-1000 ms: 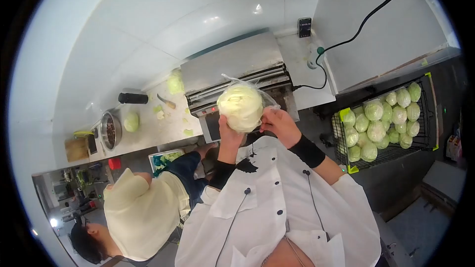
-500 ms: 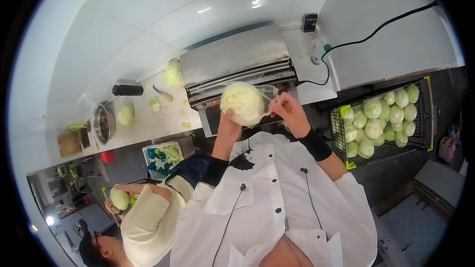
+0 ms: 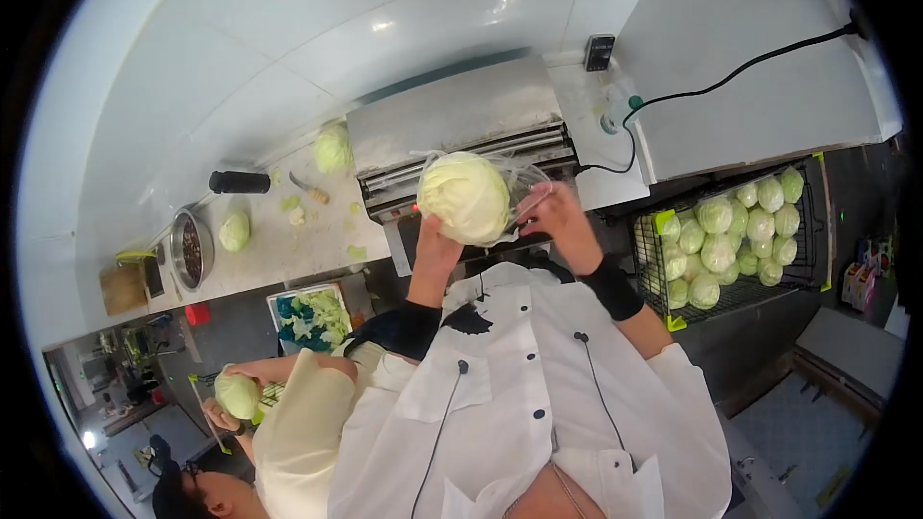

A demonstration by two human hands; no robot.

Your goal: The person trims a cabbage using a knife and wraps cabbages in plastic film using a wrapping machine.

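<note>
A pale cabbage (image 3: pixel 463 198) is held up in front of a metal wrapping machine (image 3: pixel 452 120), with clear plastic film (image 3: pixel 524 187) around its far and right sides. My left hand (image 3: pixel 437 248) grips the cabbage from its lower left, fingers partly hidden beneath it. On the right, my right hand (image 3: pixel 558 216) has its fingers bent and drawn together on the loose film beside the cabbage. Both wrists wear black bands.
At right, a wire basket (image 3: pixel 649 264) holds several wrapped cabbages. Left on the counter (image 3: pixel 327 235) are two cabbages, a knife (image 3: pixel 306 185), a black bottle (image 3: pixel 239 182) and a metal bowl (image 3: pixel 191 248). A co-worker (image 3: pixel 303 423) holds a cabbage at lower left.
The cabbage was lifted slightly away from the body, then shifted a little left. My right hand's fingers have moved along the film. The co-worker has come to show a cabbage in hand.
</note>
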